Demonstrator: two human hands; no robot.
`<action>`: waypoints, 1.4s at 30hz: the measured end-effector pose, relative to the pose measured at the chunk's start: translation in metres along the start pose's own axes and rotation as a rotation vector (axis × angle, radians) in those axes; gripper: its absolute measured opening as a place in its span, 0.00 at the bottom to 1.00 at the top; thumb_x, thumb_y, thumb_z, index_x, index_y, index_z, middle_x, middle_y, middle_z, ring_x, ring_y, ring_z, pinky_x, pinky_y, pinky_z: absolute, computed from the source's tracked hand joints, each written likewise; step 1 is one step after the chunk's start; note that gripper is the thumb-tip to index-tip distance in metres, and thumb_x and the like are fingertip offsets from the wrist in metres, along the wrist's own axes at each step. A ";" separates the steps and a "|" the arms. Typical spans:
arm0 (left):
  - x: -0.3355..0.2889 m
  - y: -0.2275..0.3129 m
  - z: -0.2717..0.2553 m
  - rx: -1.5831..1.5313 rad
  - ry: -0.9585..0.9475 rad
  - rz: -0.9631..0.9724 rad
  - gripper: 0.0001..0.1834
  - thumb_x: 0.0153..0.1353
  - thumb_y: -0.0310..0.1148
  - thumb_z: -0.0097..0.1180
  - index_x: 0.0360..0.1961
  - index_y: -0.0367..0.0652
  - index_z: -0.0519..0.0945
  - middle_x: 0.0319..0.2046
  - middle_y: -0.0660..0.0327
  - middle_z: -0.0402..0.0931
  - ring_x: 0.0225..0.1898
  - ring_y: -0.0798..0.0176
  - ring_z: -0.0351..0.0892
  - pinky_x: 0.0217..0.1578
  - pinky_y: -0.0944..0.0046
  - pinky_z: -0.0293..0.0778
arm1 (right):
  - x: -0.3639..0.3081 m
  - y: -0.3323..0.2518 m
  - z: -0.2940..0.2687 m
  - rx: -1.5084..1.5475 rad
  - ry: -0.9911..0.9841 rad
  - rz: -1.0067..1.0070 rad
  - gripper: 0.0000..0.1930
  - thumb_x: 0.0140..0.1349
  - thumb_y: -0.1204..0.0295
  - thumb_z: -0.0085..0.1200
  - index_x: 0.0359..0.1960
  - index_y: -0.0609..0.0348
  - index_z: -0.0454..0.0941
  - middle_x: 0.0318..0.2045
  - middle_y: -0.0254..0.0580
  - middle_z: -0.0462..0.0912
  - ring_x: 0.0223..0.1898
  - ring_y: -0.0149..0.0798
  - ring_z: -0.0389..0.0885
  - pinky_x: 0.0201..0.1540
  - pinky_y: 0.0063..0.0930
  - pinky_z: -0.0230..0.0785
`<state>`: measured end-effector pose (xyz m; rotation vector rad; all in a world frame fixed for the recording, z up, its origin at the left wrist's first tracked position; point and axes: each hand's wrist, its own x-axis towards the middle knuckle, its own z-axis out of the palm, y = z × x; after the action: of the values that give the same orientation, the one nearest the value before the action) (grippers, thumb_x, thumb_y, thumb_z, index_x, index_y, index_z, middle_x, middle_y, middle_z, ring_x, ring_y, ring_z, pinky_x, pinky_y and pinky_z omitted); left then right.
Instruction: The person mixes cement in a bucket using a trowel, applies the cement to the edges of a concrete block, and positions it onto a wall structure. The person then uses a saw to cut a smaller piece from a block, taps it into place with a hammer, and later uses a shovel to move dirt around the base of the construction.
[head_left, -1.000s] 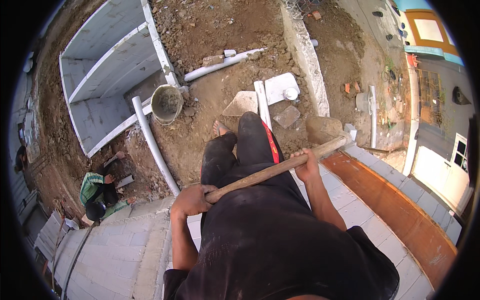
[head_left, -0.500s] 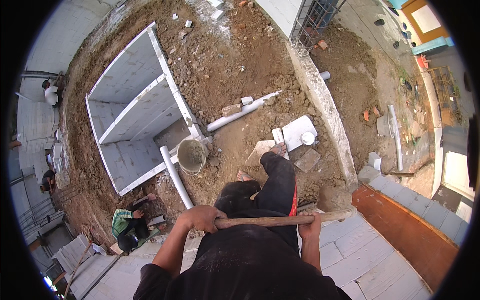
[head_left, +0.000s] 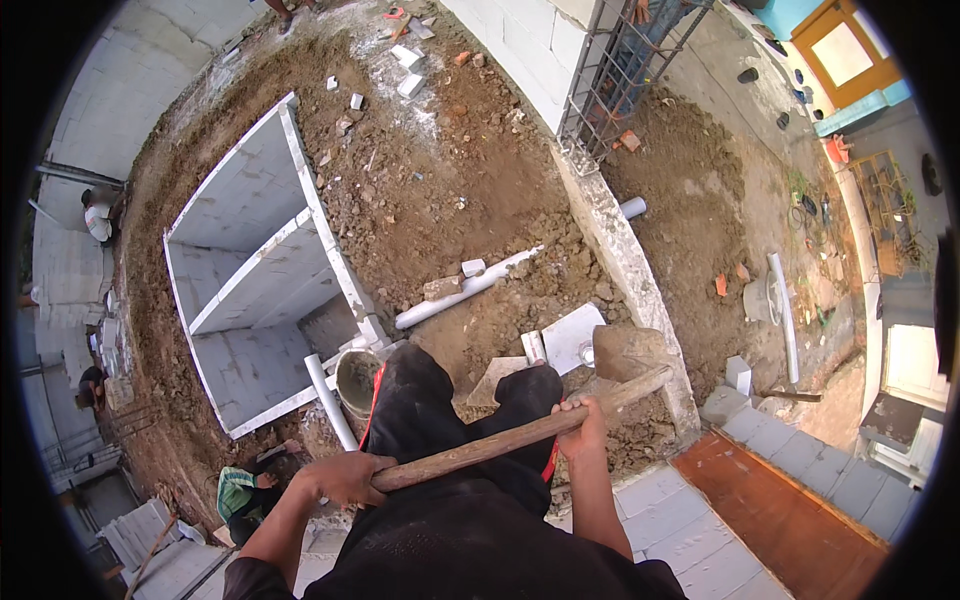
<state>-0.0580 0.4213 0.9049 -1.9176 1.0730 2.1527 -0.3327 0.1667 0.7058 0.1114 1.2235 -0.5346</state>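
I hold a hoe [head_left: 490, 447] slantwise in front of my body by its long wooden handle. My left hand [head_left: 345, 477] is closed round the handle's left end. Farther along, my right hand [head_left: 582, 428] grips it near the head. The hoe's broad, soil-coloured blade [head_left: 632, 352] is beyond my right hand, over the dirt beside a low concrete beam [head_left: 635, 285]. A white slab [head_left: 573, 337] lies just left of the blade, with a short white pipe piece [head_left: 534, 348] against it. My knees partly hide the ground and a bucket [head_left: 357, 382].
A two-compartment pit of light blocks [head_left: 245, 185] stands at left. White pipes [head_left: 330, 402] and rubble lie about it. A rebar cage [head_left: 615, 85] rises at the far end of the beam. Another person [head_left: 245, 495] crouches at lower left. A brown board [head_left: 780, 500] lies at right.
The hoe has swung from nearly level to slanting, its blade end now farther forward. My right hand moved forward and left with it. My legs have shifted, the left knee now near the bucket.
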 end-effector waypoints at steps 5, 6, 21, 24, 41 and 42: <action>0.007 -0.039 -0.065 -0.225 0.230 -0.043 0.24 0.57 0.35 0.64 0.53 0.39 0.76 0.28 0.53 0.83 0.23 0.59 0.84 0.31 0.57 0.79 | 0.105 0.044 0.138 -0.135 -0.136 0.101 0.07 0.64 0.72 0.54 0.29 0.52 0.70 0.24 0.32 0.71 0.28 0.36 0.74 0.43 0.41 0.75; 0.009 -0.040 -0.086 -0.302 0.231 -0.143 0.24 0.56 0.35 0.64 0.53 0.37 0.76 0.30 0.51 0.82 0.27 0.57 0.85 0.34 0.57 0.79 | 0.127 0.056 0.167 -0.154 -0.140 0.126 0.07 0.64 0.72 0.55 0.29 0.52 0.70 0.24 0.32 0.71 0.28 0.36 0.74 0.43 0.41 0.75; 0.243 -0.269 -0.379 -0.706 0.628 0.112 0.20 0.56 0.35 0.63 0.44 0.32 0.73 0.28 0.42 0.77 0.33 0.47 0.83 0.39 0.52 0.76 | 0.478 0.235 0.602 -0.803 -0.041 -0.250 0.10 0.62 0.74 0.62 0.37 0.57 0.71 0.24 0.34 0.73 0.22 0.32 0.74 0.22 0.33 0.72; 0.347 -0.276 -0.411 -0.841 0.676 0.187 0.19 0.57 0.32 0.62 0.46 0.33 0.74 0.23 0.52 0.76 0.24 0.60 0.80 0.27 0.58 0.75 | 0.520 0.218 0.686 -0.961 -0.151 -0.387 0.13 0.62 0.76 0.59 0.44 0.61 0.68 0.27 0.36 0.74 0.21 0.30 0.76 0.20 0.28 0.73; 0.658 -0.197 -0.654 -1.208 0.856 0.614 0.11 0.60 0.30 0.59 0.40 0.35 0.76 0.19 0.63 0.73 0.18 0.69 0.74 0.20 0.64 0.70 | 0.801 0.119 0.879 -1.901 -0.062 -1.446 0.35 0.61 0.58 0.56 0.57 0.82 0.63 0.49 0.75 0.81 0.53 0.66 0.82 0.59 0.46 0.75; 0.644 -0.196 -0.647 -1.225 0.861 0.618 0.11 0.59 0.30 0.59 0.40 0.35 0.76 0.19 0.64 0.73 0.17 0.69 0.73 0.20 0.64 0.70 | 0.795 0.119 0.875 -1.894 -0.071 -1.443 0.35 0.61 0.58 0.56 0.57 0.82 0.63 0.49 0.75 0.81 0.53 0.66 0.82 0.59 0.46 0.75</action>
<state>0.4425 -0.0231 0.2545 -3.6965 0.2509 2.6344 0.6622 -0.3087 0.2627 -2.4690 1.1164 -0.3223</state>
